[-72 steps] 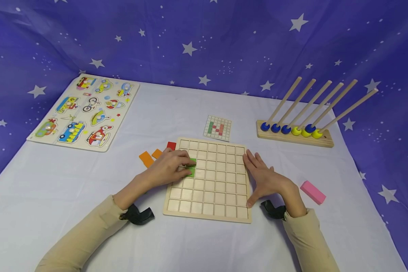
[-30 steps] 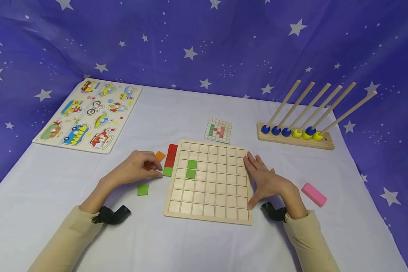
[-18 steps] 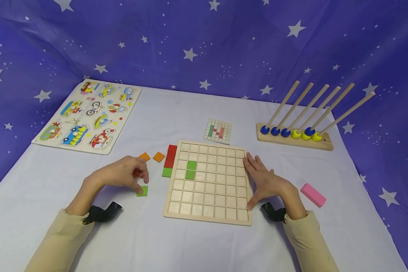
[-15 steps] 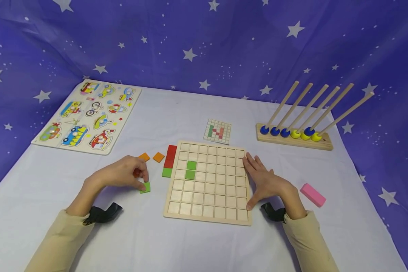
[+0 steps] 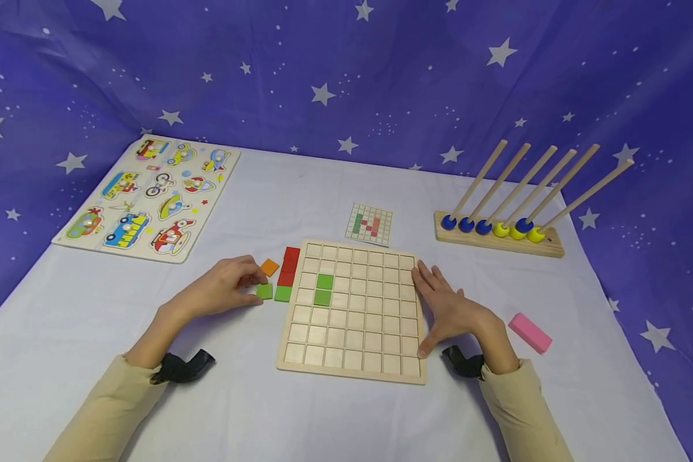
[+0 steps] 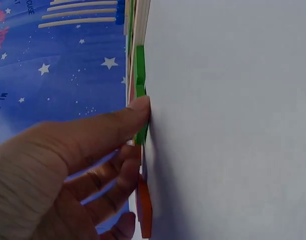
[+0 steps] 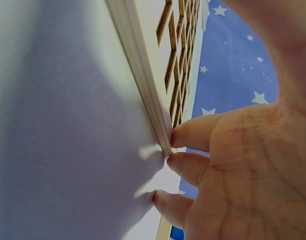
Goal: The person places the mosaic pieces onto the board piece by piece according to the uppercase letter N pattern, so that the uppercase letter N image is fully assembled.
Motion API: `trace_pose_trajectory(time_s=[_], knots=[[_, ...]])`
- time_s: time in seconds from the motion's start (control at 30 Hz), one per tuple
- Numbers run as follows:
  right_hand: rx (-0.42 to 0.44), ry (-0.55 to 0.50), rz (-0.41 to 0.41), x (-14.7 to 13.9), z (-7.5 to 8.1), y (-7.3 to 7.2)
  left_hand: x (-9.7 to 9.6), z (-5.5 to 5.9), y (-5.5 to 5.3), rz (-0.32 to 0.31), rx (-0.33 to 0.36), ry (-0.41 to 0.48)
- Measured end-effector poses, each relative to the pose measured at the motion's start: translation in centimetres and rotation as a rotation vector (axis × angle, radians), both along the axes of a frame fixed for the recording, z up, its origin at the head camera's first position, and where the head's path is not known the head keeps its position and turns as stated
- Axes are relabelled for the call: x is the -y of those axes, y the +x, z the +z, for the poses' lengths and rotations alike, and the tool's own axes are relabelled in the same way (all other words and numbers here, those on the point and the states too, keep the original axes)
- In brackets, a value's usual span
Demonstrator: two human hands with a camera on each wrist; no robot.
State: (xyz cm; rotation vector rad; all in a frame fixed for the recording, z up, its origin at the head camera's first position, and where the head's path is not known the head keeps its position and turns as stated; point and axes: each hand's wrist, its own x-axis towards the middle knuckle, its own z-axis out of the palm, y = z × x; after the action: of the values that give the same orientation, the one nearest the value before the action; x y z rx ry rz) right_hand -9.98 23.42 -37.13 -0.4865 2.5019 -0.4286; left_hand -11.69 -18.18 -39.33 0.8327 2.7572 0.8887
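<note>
My left hand (image 5: 222,285) pinches a green square tile (image 5: 264,291) between thumb and fingers, low over the cloth. In the left wrist view the thumb presses that tile's (image 6: 142,131) near edge. Just right of it lie another green tile (image 5: 283,294) and a red strip of tiles (image 5: 289,266), beside a wooden grid board (image 5: 355,321). Two green tiles (image 5: 325,282) sit one above the other in the board's second column. My right hand (image 5: 453,308) rests with spread fingers against the board's right edge; the right wrist view shows fingertips (image 7: 180,137) touching that edge.
An orange tile (image 5: 269,267) lies behind the left fingers. Behind the board is a small pattern card (image 5: 385,226). A picture puzzle (image 5: 199,221) stands far left, a peg stand with beads (image 5: 496,240) far right, and a pink block (image 5: 530,332) beyond the right hand.
After setting two green tiles in the board, my left hand went left, took a green tile off the cloth and brought it right and away from me, towards the board. The right hand stayed.
</note>
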Motion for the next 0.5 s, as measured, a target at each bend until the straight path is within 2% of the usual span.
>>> trace_pose_trajectory(time_s=[0.1, 0.23, 0.37, 0.5], knots=[[-0.002, 0.001, 0.003, 0.0, 0.0, 0.0, -0.3, -0.2, 0.0, -0.041, 0.007, 0.039], [-0.006, -0.002, 0.006, -0.1, -0.1, 0.0, -0.7, -0.6, -0.1, -0.058, 0.004, 0.072], [-0.007, -0.004, 0.009, -0.1, -0.1, -0.1, -0.9, -0.9, -0.3, -0.019, -0.002, 0.121], [-0.004, 0.005, 0.009, 0.0, 0.0, 0.0, -1.5, -0.9, -0.3, 0.028, 0.026, 0.222]])
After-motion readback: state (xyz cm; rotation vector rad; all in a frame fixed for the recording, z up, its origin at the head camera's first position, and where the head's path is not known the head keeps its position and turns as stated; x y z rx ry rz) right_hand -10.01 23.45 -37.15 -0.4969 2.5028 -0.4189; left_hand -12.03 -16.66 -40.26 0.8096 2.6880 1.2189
